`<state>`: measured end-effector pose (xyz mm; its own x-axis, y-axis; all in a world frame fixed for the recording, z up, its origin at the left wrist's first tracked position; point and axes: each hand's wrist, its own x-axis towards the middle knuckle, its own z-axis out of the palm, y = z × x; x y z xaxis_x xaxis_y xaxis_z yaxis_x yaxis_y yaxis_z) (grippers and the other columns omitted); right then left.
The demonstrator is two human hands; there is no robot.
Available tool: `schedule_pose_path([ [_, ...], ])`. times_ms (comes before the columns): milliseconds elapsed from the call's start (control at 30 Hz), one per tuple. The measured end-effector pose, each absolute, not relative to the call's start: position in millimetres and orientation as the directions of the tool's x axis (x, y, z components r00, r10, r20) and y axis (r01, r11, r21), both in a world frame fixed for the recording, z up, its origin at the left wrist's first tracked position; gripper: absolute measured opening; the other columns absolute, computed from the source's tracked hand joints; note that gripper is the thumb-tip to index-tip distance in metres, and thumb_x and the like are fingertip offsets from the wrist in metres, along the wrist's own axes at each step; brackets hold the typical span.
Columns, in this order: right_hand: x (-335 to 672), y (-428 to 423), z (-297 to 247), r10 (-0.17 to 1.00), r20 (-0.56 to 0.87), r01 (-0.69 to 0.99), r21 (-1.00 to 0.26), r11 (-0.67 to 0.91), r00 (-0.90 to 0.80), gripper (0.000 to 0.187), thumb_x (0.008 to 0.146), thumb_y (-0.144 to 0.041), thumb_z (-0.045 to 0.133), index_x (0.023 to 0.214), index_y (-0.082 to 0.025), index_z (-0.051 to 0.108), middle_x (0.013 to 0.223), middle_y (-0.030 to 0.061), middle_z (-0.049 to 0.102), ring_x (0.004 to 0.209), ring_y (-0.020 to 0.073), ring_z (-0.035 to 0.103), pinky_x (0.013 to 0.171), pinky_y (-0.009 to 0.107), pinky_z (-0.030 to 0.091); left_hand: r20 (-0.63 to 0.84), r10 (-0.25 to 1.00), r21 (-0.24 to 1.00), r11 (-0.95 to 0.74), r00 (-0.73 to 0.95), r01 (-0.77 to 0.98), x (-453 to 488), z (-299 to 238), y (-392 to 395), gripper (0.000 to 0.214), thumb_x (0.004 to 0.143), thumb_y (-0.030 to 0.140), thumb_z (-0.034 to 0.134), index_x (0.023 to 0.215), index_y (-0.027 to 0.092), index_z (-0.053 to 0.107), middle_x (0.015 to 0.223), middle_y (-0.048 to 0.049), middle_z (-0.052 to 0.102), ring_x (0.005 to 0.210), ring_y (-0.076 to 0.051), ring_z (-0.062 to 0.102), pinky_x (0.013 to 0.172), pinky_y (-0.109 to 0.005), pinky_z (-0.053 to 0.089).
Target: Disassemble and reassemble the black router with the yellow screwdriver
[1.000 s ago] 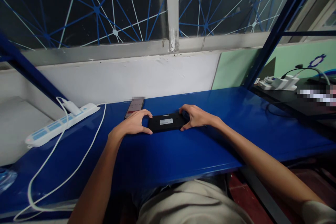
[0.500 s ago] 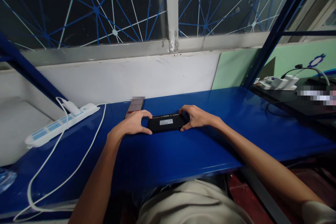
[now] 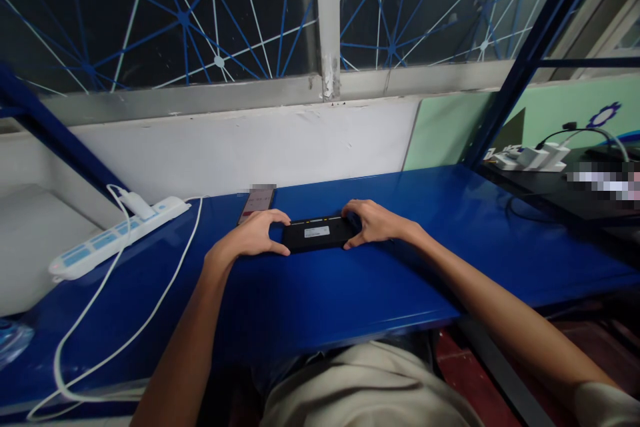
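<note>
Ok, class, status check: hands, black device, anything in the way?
Left hand, right hand: gripping black device by opposite ends. Label up. Phone just beyond left hand; nothing seen blocking device.

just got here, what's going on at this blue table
A person grips a flat black device at its ends, left hand on one, right hand on the other, pale label showing. Whether it touches the blue table is hard to tell. A phone lies just beyond the left hand; a white power strip is farther left.

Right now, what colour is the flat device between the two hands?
The device is black; the head view shows it best.
</note>
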<state>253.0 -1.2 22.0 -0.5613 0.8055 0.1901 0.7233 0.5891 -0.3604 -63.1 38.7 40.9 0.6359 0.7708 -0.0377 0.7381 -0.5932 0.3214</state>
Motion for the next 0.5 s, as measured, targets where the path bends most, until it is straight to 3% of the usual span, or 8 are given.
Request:
schedule_pose_path([
  [500,254.4,1.2,17.8,0.803,0.184,0.714,-0.378,0.59,-0.567,0.062,0.06,-0.059,0.077,0.101,-0.017,0.056,0.102,0.0086,0.059,0.09,0.0247,0.055,0.07,0.031,0.041,-0.065,0.737,0.329,-0.621,0.673,0.711,-65.6,40.5,41.2,0.059,0.062,0.055,0.076,0.11,0.022,0.063,0.135,-0.0066,0.053,0.119,-0.028,0.053,0.101,-0.036,0.038],
])
